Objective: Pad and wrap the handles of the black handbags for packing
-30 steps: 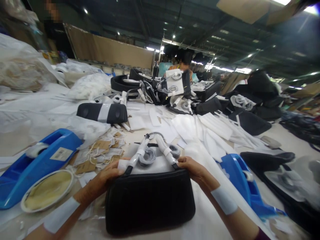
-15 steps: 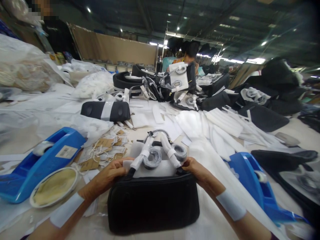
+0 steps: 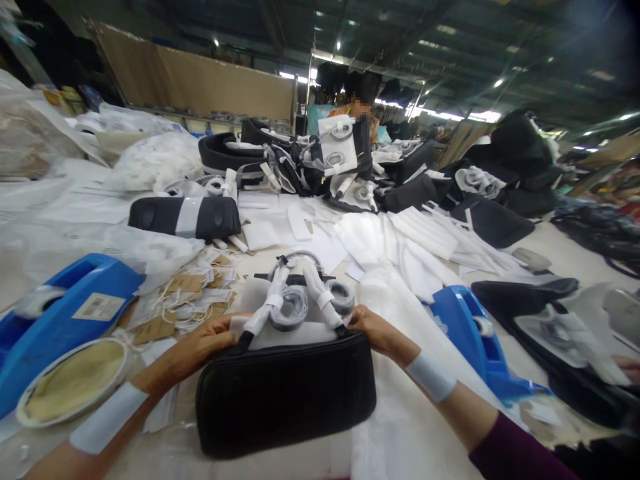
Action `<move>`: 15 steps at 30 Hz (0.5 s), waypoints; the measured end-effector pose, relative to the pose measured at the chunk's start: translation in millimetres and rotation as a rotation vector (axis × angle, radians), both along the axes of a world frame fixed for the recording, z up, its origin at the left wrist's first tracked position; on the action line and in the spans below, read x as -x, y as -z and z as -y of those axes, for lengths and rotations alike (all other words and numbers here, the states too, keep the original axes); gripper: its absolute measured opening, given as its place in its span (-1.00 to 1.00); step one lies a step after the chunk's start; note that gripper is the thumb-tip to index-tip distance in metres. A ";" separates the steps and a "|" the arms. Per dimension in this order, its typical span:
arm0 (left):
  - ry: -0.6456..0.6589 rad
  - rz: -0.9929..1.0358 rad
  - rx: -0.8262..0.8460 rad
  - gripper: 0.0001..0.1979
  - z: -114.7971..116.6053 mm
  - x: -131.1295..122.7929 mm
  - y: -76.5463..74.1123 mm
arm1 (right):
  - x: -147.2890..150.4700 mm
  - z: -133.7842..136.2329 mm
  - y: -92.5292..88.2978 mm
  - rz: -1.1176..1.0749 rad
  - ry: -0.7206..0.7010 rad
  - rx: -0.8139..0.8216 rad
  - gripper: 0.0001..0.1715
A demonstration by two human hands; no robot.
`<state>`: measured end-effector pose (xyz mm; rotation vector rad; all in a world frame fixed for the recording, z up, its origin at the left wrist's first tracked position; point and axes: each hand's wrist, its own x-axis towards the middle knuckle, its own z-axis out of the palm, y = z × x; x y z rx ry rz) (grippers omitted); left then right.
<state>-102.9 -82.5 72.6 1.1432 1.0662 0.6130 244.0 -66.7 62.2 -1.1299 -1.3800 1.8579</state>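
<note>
The black, soft-sided rectangular handbag [image 3: 285, 393] is laid flat at the near edge of the worktop [image 3: 555, 263]. Its top rim is gripped at both corners: the fingers of the left hand [image 3: 193, 350] are closed on the left corner, those of the right hand [image 3: 377, 331] on the right. Because only the rim is held and the bag rests partly on a loose white foam sheet [image 3: 400, 427], a slip is judged possible, and the sheet could be dragged along. The white padding sheet [image 3: 295, 333] standing out of the bag's mouth could be creased by the thumbs. The bag's surface looks smooth, faintly grained and unmarked. Its two white-wrapped handles [image 3: 280, 300] are folded away from the person, with film-covered rings at their bases. Just beyond, scattered brown paper tags [image 3: 175, 313] could be swept aside. A blue plastic tape dispenser [image 3: 65, 320] stands well to the left.
</note>
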 end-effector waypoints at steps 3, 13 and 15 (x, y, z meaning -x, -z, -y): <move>0.001 -0.132 -0.139 -0.68 -0.7 3.7 -0.2 | -3.3 -0.7 -2.0 0.029 -0.081 -0.044 -0.93; -0.156 -0.069 -0.214 -0.55 20.5 -13.2 -7.4 | -13.1 24.1 0.8 -0.097 0.053 0.041 -0.52; -0.115 -0.093 -0.309 -0.58 20.2 -13.9 -3.1 | -10.6 28.5 4.6 -0.064 0.124 0.003 -0.44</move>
